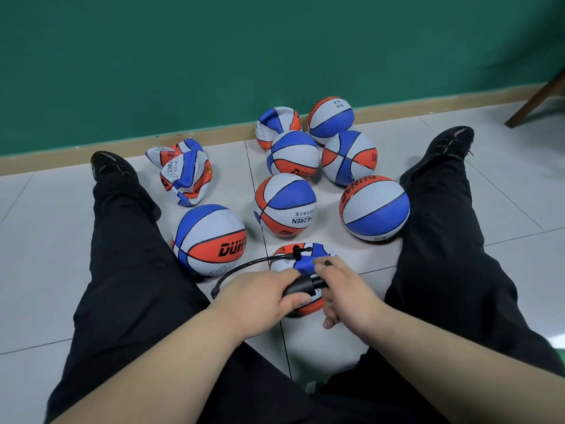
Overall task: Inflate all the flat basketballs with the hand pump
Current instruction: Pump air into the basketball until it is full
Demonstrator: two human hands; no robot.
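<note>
Our left grip (260, 290) wraps the pump (301, 286) barrel, steadying it over the soft ball (307, 261); our right grip (345, 289) curls round its handle. Crumpled balls (186, 175) wait at the floor's (46, 240) far edge.

Pale floor tiles (504, 209) carry a smooth, soft sheen beneath basketballs (209, 240) of matt, finely pebbled rubber. On the flat basketballs (186, 175) the same skin lies creased and crumpled. The hand pump (302, 286) looks like matt black plastic, its hose (244, 266) smooth black rubber. The trousers (128, 270) are black cloth, the green wall (183, 56) matt, the chair leg (538, 99) dark wood.
</note>
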